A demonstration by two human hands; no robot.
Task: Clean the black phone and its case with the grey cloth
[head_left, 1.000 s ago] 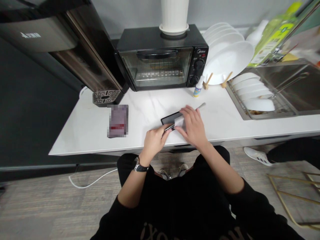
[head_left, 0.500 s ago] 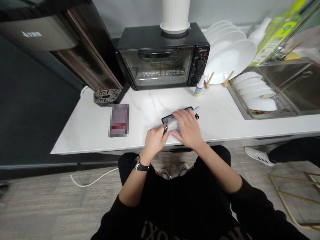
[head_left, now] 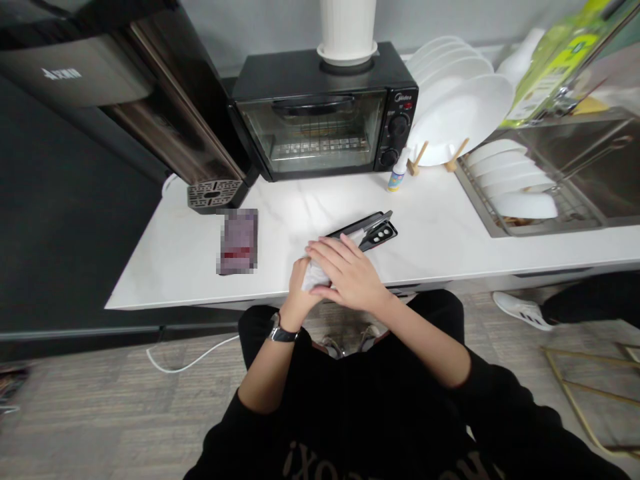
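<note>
My left hand [head_left: 299, 288] is closed near the counter's front edge, around the handle end of what looks like a knife [head_left: 379, 221]. Its narrow grey blade slants up to the right, and its handle is hidden by my hands. Over it lies my right hand [head_left: 353, 272], fingers together, pressing a crumpled white tissue [head_left: 314, 275] against the handle end beside the left hand. Beneath the blade rests a flat black object [head_left: 383, 233] with three round pale spots at its right end; my right hand covers part of it.
Behind stands a black toaster oven [head_left: 320, 73] carrying a white pot [head_left: 349, 30]. A small spray bottle [head_left: 397, 173] and racked plates [head_left: 457, 110] are right of it, then the sink [head_left: 605, 173]. At left are a drinks machine [head_left: 215, 195] and a blurred-out purple item [head_left: 239, 240].
My right hand and the tissue have slid down-left along the knife toward my left hand. More of the blade and of the flat black object now shows.
</note>
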